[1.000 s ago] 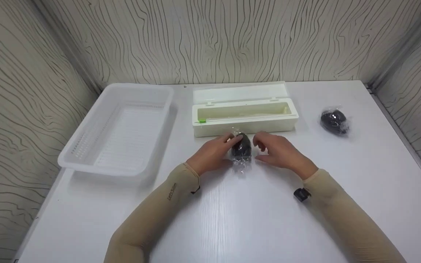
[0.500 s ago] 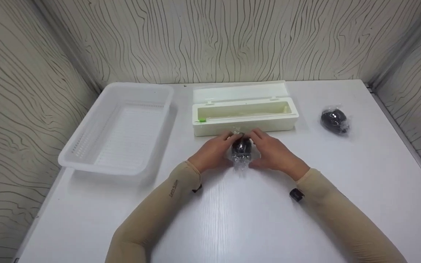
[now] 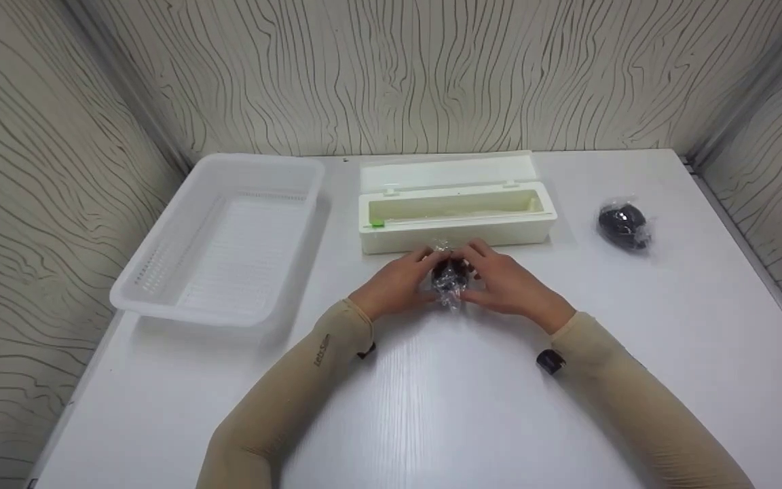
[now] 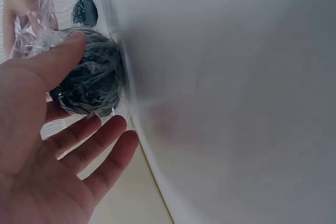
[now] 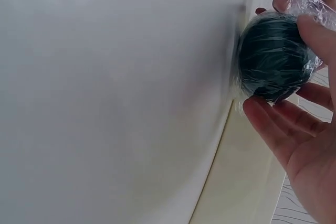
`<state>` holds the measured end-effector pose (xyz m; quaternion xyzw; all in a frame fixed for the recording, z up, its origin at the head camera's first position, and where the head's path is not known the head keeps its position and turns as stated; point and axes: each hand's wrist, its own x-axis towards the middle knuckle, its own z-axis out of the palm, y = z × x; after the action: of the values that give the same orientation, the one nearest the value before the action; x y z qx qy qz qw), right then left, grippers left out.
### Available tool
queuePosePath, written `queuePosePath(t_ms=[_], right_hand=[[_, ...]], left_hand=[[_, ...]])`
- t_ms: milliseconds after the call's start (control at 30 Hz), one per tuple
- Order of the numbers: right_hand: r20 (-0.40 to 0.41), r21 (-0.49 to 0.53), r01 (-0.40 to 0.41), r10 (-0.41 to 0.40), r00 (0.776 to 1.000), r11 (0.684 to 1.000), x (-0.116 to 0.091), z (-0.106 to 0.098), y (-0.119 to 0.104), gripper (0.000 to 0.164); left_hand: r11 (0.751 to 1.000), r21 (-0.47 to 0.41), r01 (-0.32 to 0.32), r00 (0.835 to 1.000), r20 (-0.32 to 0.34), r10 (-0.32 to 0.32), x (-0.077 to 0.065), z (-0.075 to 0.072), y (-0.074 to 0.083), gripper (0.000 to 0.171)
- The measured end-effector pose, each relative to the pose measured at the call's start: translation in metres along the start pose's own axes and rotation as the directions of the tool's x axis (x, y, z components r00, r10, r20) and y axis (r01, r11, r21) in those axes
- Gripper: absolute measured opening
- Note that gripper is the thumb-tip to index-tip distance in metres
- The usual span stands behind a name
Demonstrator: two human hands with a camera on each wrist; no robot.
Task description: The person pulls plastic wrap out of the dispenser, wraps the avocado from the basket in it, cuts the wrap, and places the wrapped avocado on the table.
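A dark, egg-shaped thing in crinkled cling film (image 3: 450, 277) rests on the table in front of the long white box. My left hand (image 3: 394, 285) holds its left side. From the right, my right hand (image 3: 512, 284) grips it with thumb and fingers. Close up in the left wrist view, the thumb presses the filmed dark thing (image 4: 92, 77) while several fingers stand apart below it. Loose film bunches beside the thumb of the right hand in the right wrist view, where the dark round side (image 5: 270, 56) shows through. Some fingertips are hidden in the head view.
Behind the hands stands a cling film box (image 3: 459, 236) with its lid (image 3: 449, 171) raised and a green slider (image 3: 377, 223) on its front edge. A white plastic basket (image 3: 191, 314) stands at left. Another film-wrapped dark thing (image 3: 624, 226) lies at right.
My right hand has come in from the right and taken hold of the wrapped thing. Its loose film at the near end has been drawn up closer. My left hand has barely moved.
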<state>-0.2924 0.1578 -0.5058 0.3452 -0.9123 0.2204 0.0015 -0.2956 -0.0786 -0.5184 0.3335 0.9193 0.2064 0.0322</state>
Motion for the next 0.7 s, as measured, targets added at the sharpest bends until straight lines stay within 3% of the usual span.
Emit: queuePosePath(t_ms=[200, 400, 533, 700], right_hand=[[-0.001, 0.075, -0.012, 0.012, 1.000, 0.997, 0.000, 0.000, 0.003, 0.049], [-0.002, 0.086, -0.019, 0.019, 1.000, 0.996, 0.003, 0.000, 0.004, 0.043], [0.026, 0.145, -0.022, 0.018, 0.999, 0.989, 0.001, -0.003, 0.006, 0.038], [0.105, 0.256, -0.035, 0.009, 0.994, 0.966, -0.003, -0.011, 0.007, 0.051]], left_hand=[[0.999, -0.037, 0.005, 1.000, 0.030, -0.004, 0.000, 0.000, 0.000, 0.075], [0.997, -0.062, 0.036, 0.997, 0.063, -0.032, 0.000, -0.002, 0.001, 0.085], [0.997, -0.060, 0.046, 0.997, 0.057, -0.042, 0.001, -0.001, 0.002, 0.079], [0.997, -0.065, 0.051, 0.997, 0.062, -0.047, 0.001, -0.001, 0.002, 0.074]])
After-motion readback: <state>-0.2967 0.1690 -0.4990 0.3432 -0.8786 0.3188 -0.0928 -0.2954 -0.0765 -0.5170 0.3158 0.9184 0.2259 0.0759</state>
